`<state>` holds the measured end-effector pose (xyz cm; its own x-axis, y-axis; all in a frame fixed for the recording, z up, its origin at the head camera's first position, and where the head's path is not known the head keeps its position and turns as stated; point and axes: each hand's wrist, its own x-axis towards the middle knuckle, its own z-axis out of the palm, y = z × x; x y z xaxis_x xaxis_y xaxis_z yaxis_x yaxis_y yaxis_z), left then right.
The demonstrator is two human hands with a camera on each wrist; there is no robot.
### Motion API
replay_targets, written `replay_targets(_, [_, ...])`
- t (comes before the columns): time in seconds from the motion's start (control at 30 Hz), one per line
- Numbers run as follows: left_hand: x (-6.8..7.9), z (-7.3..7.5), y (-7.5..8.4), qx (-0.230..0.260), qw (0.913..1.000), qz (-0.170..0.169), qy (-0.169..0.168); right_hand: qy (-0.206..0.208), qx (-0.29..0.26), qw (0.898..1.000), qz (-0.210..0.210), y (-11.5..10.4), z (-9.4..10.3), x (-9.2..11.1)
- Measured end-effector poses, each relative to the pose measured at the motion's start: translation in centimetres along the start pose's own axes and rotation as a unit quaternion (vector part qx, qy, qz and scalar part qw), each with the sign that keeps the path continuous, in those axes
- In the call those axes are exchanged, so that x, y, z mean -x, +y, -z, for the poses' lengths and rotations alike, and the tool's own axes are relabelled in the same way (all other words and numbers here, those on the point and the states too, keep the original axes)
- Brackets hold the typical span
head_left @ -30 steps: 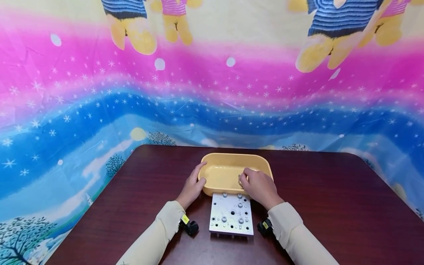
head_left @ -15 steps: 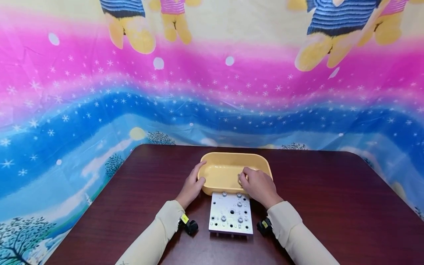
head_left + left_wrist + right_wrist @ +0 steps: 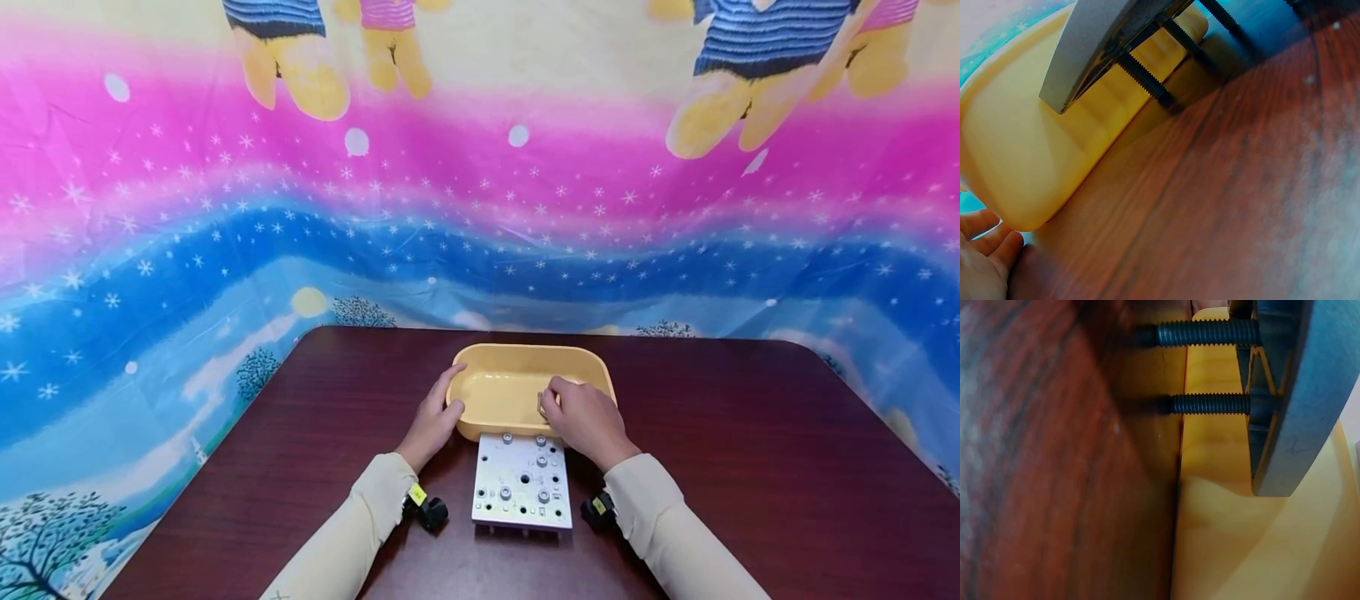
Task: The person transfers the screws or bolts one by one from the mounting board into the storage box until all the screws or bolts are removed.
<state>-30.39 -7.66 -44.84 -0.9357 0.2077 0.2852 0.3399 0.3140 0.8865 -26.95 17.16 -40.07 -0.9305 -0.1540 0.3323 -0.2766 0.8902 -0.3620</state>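
Note:
In the head view, my left hand (image 3: 432,423) holds the left end of a yellow plastic bin (image 3: 495,431), its thumb and index finger at the rim. Its fingers also show at the bin's outer corner in the left wrist view. Over the bin's right front part, my right hand (image 3: 588,423) has curled fingers around a small, thin metal piece (image 3: 541,405); its exact kind I cannot tell. Just in front of the bin lies a silver metal plate (image 3: 510,475) with holes and several socket-head screws. Threaded screw shanks (image 3: 1144,78) stick out below it.
A dark red-brown wooden table (image 3: 712,467) carries everything. Behind it hangs a colourful printed cloth (image 3: 480,192). Small black wrist cameras (image 3: 431,512) sit close to either side of the plate.

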Motion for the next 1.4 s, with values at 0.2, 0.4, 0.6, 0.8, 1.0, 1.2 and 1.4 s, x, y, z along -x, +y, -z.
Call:
replay_targets(0.2, [0.1, 0.0, 0.0, -0.005, 1.0, 0.004, -0.001, -0.001, -0.003, 1.0, -0.002, 0.0, 0.1, 0.1])
replay_targets(0.4, [0.0, 0.0, 0.0, -0.007, 1.0, 0.005, -0.001, 0.001, -0.006, 1.0, 0.001, 0.0, 0.1, 0.1])
replay_targets(0.6, [0.1, -0.2, -0.1, -0.006, 0.9999, 0.01, -0.004, -0.002, -0.01, 1.0, -0.001, 0.1, 0.0, 0.3])
replay_targets(0.8, [0.1, -0.2, -0.3, 0.0, 0.9999, 0.01, -0.005, -0.002, -0.012, 1.0, 0.003, 0.2, -0.1, 0.3])
replay_targets(1.0, [-0.1, -0.1, -0.2, 0.001, 1.0, 0.007, -0.005, 0.0, -0.006, 1.0, 0.018, 0.3, 0.1, 0.0])
replay_targets(1.2, [-1.0, 0.0, 0.2, -0.001, 1.0, -0.001, -0.003, 0.011, 0.0, 1.0, 0.023, 0.5, 0.5, -0.8])
replay_targets(1.4, [-0.3, 0.2, 1.1, -0.007, 0.9999, 0.0, -0.012, -0.002, -0.006, 1.0, 0.015, 0.7, -0.1, -0.5])
